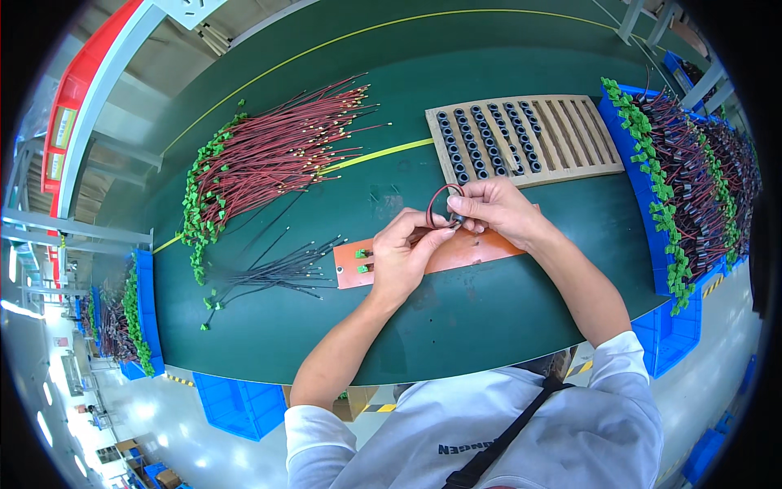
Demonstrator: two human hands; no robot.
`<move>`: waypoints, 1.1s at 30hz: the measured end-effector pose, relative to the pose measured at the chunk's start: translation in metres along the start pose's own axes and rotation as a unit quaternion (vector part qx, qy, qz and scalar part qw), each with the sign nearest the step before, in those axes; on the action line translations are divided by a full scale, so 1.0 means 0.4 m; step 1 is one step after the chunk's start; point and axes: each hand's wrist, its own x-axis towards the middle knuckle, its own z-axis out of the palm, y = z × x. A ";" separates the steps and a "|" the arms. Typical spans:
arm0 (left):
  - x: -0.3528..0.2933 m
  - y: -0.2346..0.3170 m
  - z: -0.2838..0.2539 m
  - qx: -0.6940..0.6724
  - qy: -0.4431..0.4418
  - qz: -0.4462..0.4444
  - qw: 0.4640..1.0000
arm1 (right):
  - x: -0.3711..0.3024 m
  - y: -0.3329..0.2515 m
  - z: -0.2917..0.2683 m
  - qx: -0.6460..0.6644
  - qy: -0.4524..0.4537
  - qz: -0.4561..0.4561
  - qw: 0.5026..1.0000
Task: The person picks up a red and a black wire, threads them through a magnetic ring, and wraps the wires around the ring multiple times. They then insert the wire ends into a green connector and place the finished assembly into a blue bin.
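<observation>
Both my hands meet over the middle of the bench, fingers pinched close together. With my right hand (pixel 498 210) I grip a small black cylindrical part (pixel 458 218). My left hand (pixel 405 251) pinches a wire end at its lower side; fingertips hide the exact contact. A red wire (pixel 431 204) loops up between the hands. Beneath them lies an orange board (pixel 444 262), partly covered by my hands. On its left end sit two green connectors (pixel 363 261).
A wooden rack (pixel 562 165) holds rows of black cylindrical parts. Red wires (pixel 273 155) with green connectors lie far left, black wires (pixel 285 271) nearer. Blue bins of wired assemblies stand at the right (pixel 639 196) and left (pixel 147 306) bench ends.
</observation>
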 end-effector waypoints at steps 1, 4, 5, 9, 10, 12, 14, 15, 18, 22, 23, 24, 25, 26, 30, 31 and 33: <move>-0.002 -0.002 0.000 0.001 0.000 0.000 1.000 | 0.000 0.000 0.002 0.002 0.000 0.001 1.000; -0.003 -0.008 0.007 -0.058 0.010 -0.010 0.998 | 0.001 0.002 -0.004 -0.001 0.002 0.002 1.000; 0.000 -0.009 0.008 -0.068 0.024 0.002 0.997 | 0.002 0.001 -0.002 -0.006 0.001 0.002 1.000; 0.005 -0.008 0.022 -0.088 0.066 0.035 0.993 | -0.001 -0.007 0.011 -0.005 0.009 -0.003 1.000; 0.011 -0.010 0.025 -0.088 0.066 0.035 0.993 | 0.000 -0.007 0.012 -0.005 0.009 -0.004 1.000; 0.018 -0.015 0.026 -0.043 0.109 0.090 0.989 | 0.002 -0.006 0.016 -0.005 0.009 -0.004 1.000; 0.018 -0.013 0.015 0.001 0.075 0.088 0.993 | 0.006 -0.001 0.014 0.002 0.022 -0.006 1.000; 0.020 -0.011 0.009 0.044 0.041 0.086 0.994 | 0.005 0.001 0.010 0.002 0.023 -0.007 1.000; 0.017 0.008 -0.006 0.141 -0.021 0.127 0.982 | 0.002 0.006 -0.004 0.017 0.007 -0.007 1.000; 0.018 -0.003 -0.014 0.126 -0.024 0.125 0.984 | 0.002 0.005 -0.004 0.016 0.011 0.000 1.000; 0.018 -0.005 -0.011 0.125 -0.023 0.140 0.982 | 0.002 0.004 -0.004 0.018 0.011 0.003 1.000; 0.019 -0.007 -0.008 0.123 -0.022 0.156 0.980 | 0.002 0.003 -0.001 0.018 0.011 0.002 1.000; 0.017 -0.010 0.000 0.123 -0.022 0.156 0.980 | 0.003 0.003 0.004 0.017 0.009 0.001 1.000; 0.017 -0.008 0.012 0.093 0.003 0.136 0.986 | 0.003 0.003 0.008 0.015 0.006 0.001 1.000; 0.015 -0.013 0.020 0.096 0.002 0.134 0.986 | 0.008 0.020 0.003 0.015 0.002 -0.006 1.000; 0.016 -0.013 0.015 0.096 0.002 0.135 0.986 | 0.008 0.028 0.000 0.013 0.002 -0.009 1.000; 0.025 0.009 0.007 0.123 -0.057 0.129 0.982 | 0.002 0.026 0.000 0.011 0.004 -0.012 1.000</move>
